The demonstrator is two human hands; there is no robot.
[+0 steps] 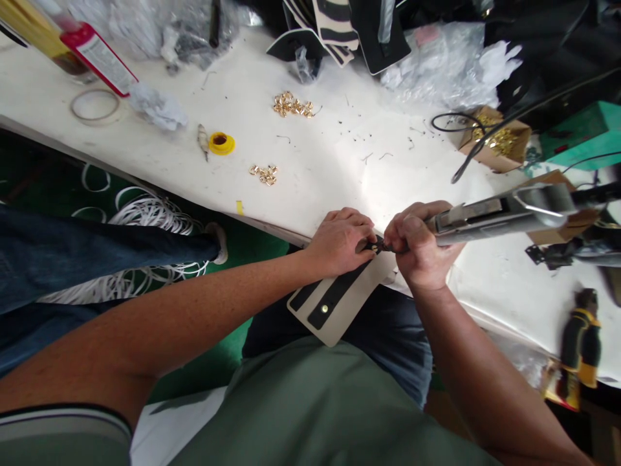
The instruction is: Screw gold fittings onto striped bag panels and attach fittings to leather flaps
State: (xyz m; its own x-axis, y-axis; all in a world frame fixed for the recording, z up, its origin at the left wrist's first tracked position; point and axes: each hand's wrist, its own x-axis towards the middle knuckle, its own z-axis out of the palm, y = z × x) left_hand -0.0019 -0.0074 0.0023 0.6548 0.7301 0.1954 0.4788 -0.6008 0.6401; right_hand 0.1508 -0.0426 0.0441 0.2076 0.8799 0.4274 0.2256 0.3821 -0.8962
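My left hand is closed on the upper end of a flat black-and-beige striped panel, pressing it at the table's front edge. The panel's lower end juts out over my lap, and a round metal stud shows on its dark stripe. My right hand is wrapped round the front of a grey powered screwdriver with a long lever. The tool lies almost level, its tip meeting a small dark part beside my left fingertips. My fingers partly cover that contact point.
Small gold-coloured metal fittings lie in two piles on the white table. A cardboard box holds more. Nearby are a yellow cap, a red bottle, pliers, and plastic bags. Another person's leg is at left.
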